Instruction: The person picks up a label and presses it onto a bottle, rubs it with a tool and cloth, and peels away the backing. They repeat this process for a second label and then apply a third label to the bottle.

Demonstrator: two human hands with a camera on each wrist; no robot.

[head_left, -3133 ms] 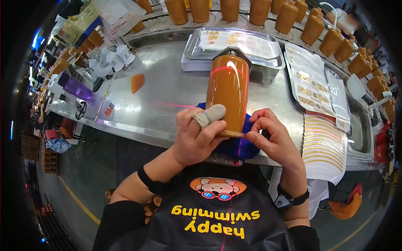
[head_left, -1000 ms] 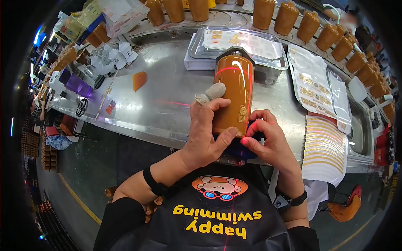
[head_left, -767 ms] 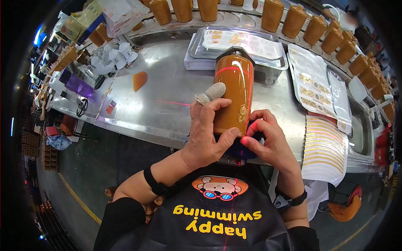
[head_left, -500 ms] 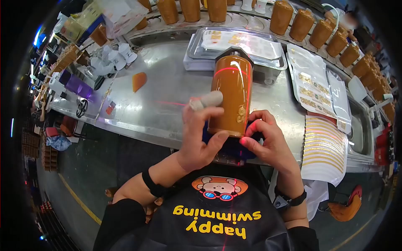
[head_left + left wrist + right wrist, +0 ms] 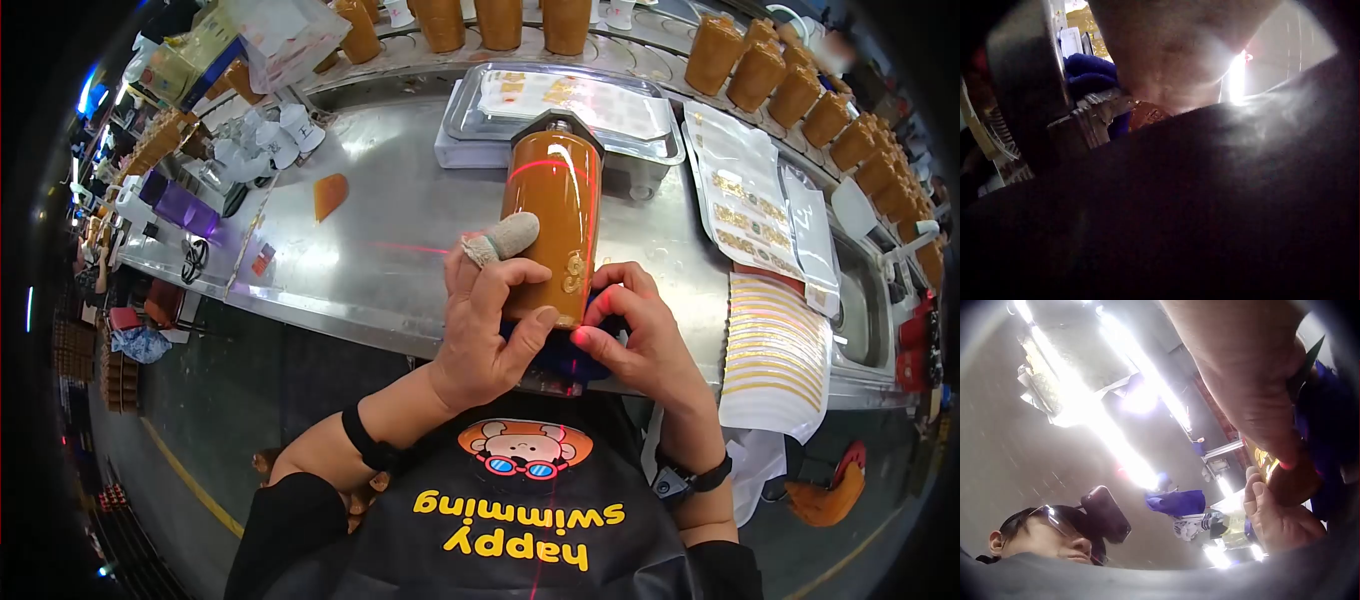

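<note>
A glossy brown bottle (image 5: 555, 200) with a raised gold ornament near its base lies over a dark blue cloth (image 5: 600, 366), base toward me. Its far end sits in a black angular holder (image 5: 588, 130). My left hand (image 5: 485, 335), a pale cloth cover on one finger, holds the bottle's left side, with bent fingers on the wall and the thumb close to the base edge. At the base's right corner, my right hand (image 5: 650, 340) pinches with the thumb and bent fingers. The left wrist view is mostly dark; in the right wrist view, left fingers (image 5: 1272, 519) show beside the brown base.
Behind the bottle stands a clear tray (image 5: 470, 125) with decal sheets. More sheets (image 5: 740, 190) and a sheet of gold strips (image 5: 775, 345) lie right, before a sink (image 5: 865, 335). Several brown bottles (image 5: 755, 75) line the curved conveyor. An orange piece (image 5: 329, 196) lies left.
My left hand shifts from the bottle's lower edge to its side, lifts slightly, then returns to it. The bottle has turned, bringing the gold ornament into sight. Conveyor bottles move right.
</note>
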